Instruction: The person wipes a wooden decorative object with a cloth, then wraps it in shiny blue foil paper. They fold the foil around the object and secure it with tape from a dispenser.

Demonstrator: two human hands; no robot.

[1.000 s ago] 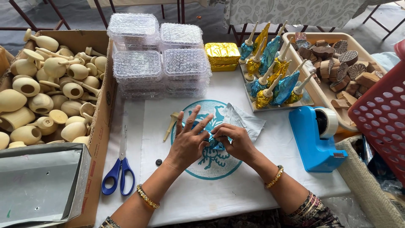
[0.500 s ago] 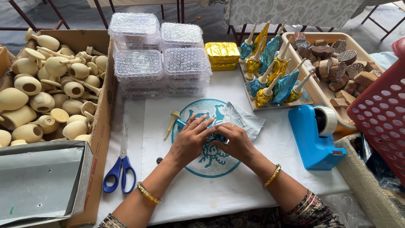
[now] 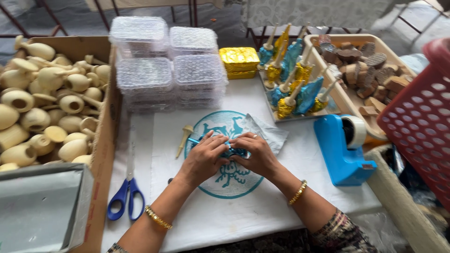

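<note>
The left hand point(image 3: 205, 157) and right hand point(image 3: 255, 154) meet fingertip to fingertip, together pinching a small object wrapped in shiny blue foil point(image 3: 233, 152), which lies between them above the white table cover point(image 3: 243, 220). Beyond stand stacked clear plastic boxes point(image 3: 171, 65).

Gold bangles point(image 3: 157, 218), patterned sleeve point(image 3: 344, 234)

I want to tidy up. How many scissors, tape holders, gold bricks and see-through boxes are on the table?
Blue-handled scissors: 1
Blue tape dispenser: 1
Gold foil blocks, stacked: 2 that I can make out
Clear box stacks: 4 (boxes per stack unclear)
Total: 8
</note>
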